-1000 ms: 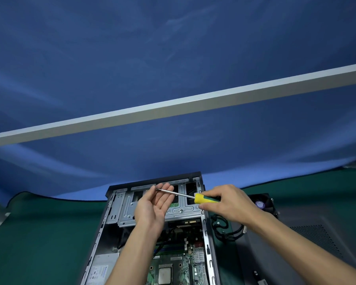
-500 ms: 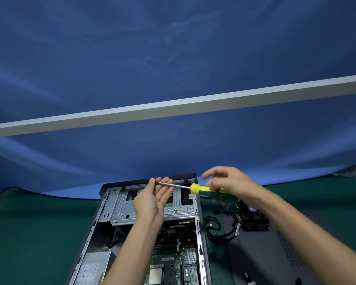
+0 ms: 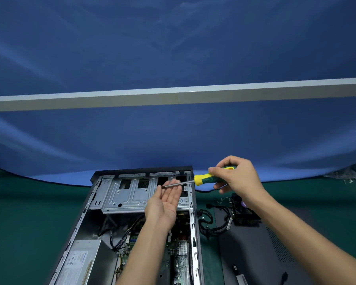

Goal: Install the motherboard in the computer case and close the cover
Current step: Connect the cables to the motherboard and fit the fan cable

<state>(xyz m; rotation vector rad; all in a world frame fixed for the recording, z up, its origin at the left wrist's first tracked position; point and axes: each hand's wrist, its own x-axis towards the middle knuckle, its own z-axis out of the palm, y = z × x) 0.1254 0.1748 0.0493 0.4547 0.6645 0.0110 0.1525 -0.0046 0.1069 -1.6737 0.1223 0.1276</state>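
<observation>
An open computer case (image 3: pixel 103 194) lies flat on the green mat, its silver drive cage at the far end. The green motherboard (image 3: pixel 179 262) sits inside, partly hidden by my left forearm. My right hand (image 3: pixel 237 177) grips the yellow-green handle of a screwdriver (image 3: pixel 206 178), whose shaft points left. My left hand (image 3: pixel 164 202) is held palm up over the drive cage with fingers spread, and the screwdriver tip rests at its fingertips. I cannot tell whether a screw lies in the palm. The dark side cover (image 3: pixel 255 249) lies flat to the right of the case.
A silver power supply (image 3: pixel 80 262) fills the case's near left corner. Black cables (image 3: pixel 210 223) and a fan with a purple hub (image 3: pixel 245 212) lie between case and cover. A blue cloth backdrop with a grey bar (image 3: pixel 173 97) rises behind the mat.
My right hand has lifted and drawn the screwdriver to the right. My left hand has opened out flatter beneath the tip. The view has tilted down slightly.
</observation>
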